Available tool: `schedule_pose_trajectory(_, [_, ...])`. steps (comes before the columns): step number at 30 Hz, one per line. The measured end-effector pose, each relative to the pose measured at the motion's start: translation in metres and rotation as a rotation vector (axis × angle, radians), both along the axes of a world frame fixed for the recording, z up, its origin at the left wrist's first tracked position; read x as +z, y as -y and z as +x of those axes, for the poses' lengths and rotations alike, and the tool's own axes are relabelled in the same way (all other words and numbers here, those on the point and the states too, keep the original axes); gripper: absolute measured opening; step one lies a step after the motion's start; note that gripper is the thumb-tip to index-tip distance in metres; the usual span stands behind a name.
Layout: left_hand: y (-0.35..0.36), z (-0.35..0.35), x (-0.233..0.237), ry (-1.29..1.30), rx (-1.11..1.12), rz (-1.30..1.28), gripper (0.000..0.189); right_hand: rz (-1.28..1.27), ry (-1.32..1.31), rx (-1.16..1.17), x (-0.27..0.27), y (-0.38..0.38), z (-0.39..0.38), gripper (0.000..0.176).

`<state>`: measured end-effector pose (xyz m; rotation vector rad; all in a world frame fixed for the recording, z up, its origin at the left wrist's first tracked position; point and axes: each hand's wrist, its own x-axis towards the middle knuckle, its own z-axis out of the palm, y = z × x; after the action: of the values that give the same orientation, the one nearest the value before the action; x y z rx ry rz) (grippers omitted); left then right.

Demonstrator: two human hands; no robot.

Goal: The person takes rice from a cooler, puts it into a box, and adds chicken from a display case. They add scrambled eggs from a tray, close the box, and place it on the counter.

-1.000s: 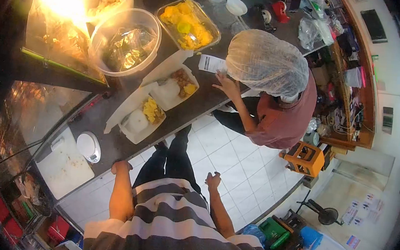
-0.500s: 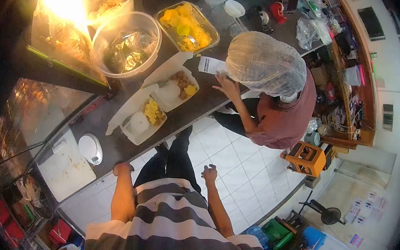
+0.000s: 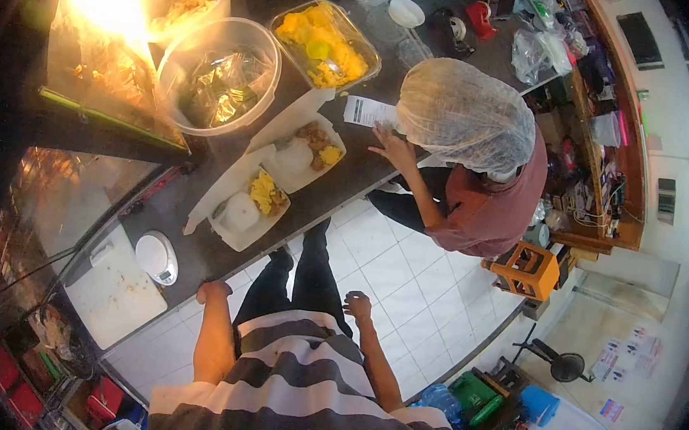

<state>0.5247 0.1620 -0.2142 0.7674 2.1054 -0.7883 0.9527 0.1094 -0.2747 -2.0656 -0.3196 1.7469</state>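
Note:
My left hand (image 3: 214, 291) is at the front edge of the dark counter (image 3: 311, 212), beside a round white kitchen scale (image 3: 156, 257); its fingers are too indistinct to read. Over the tiled floor hangs my right hand (image 3: 358, 306), holding nothing, its fingers loosely bent and slightly apart. Ahead on the counter sit two opened takeaway boxes. The nearer box (image 3: 247, 243) holds white rice and yellow pieces (image 3: 264, 193). In the farther box (image 3: 302, 184) are rice, brown food (image 3: 317, 139) and a yellow piece.
A co-worker in a hairnet (image 3: 466, 115) leans at the counter, one hand by a printed slip (image 3: 369, 112). Behind the boxes stand a clear tub (image 3: 269, 96) and a tray of yellow food (image 3: 320, 37). A cutting board (image 3: 117, 297) lies left; an orange crate (image 3: 526, 270) stands right.
My view has shifted slightly. My right hand's fingers are more curled than before. The co-worker's head has shifted slightly to the right in view. The boxes stay in place.

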Motion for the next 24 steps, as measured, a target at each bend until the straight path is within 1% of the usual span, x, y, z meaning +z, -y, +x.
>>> schedule_pose_trajectory(1, [-0.002, -0.001, 0.002, 0.002, -0.002, -0.001, 0.045, 0.025, -0.011, -0.011, -0.006, 0.005, 0.004, 0.023])
schedule_pose_trajectory(3, [-0.008, -0.002, 0.004, 0.077, 0.012, -0.101, 0.044, 0.043, -0.035, -0.043, -0.017, 0.016, 0.010, 0.023])
schedule_pose_trajectory(4, [-0.013, -0.001, 0.003, 0.079, 0.011, -0.101, 0.044, 0.063, -0.061, -0.070, -0.013, 0.014, 0.009, 0.024])
schedule_pose_trajectory(5, [-0.019, 0.000, 0.003, 0.070, 0.013, -0.220, 0.040, 0.063, -0.060, -0.071, -0.010, 0.013, 0.008, 0.024])
schedule_pose_trajectory(6, [-0.022, 0.001, 0.003, 0.059, 0.015, -0.339, 0.037, 0.021, 0.009, -0.047, -0.007, 0.012, 0.005, 0.024])
schedule_pose_trajectory(7, [-0.022, 0.001, 0.006, 0.058, 0.015, -0.339, 0.037, -0.021, 0.079, -0.023, -0.003, 0.011, 0.002, 0.024])
schedule_pose_trajectory(12, [-0.003, -0.003, -0.006, 0.058, -0.051, -0.132, 0.040, -0.064, 0.106, 0.017, 0.012, 0.004, -0.006, 0.026])
schedule_pose_trajectory(15, [0.006, -0.007, -0.018, 0.069, -0.075, -0.083, 0.043, -0.080, 0.124, 0.031, 0.016, 0.002, -0.011, 0.026])
schedule_pose_trajectory(18, [0.015, -0.013, -0.035, 0.076, -0.113, -0.074, 0.043, -0.075, 0.122, 0.028, 0.017, -0.001, -0.013, 0.026])
schedule_pose_trajectory(19, [0.010, -0.011, -0.029, 0.076, -0.113, -0.072, 0.043, -0.075, 0.120, 0.028, 0.017, -0.001, -0.013, 0.027])
schedule_pose_trajectory(21, [-0.004, -0.004, -0.011, 0.019, 0.021, -0.150, 0.042, -0.078, 0.136, 0.052, 0.011, 0.000, -0.010, 0.027])
schedule_pose_trajectory(22, [0.000, -0.006, -0.022, 0.019, 0.024, -0.148, 0.042, -0.082, 0.154, 0.076, 0.009, 0.000, -0.008, 0.028])
schedule_pose_trajectory(24, [0.012, -0.013, -0.050, 0.011, -0.063, -0.206, 0.041, -0.066, 0.130, 0.048, 0.009, 0.002, -0.003, 0.029])
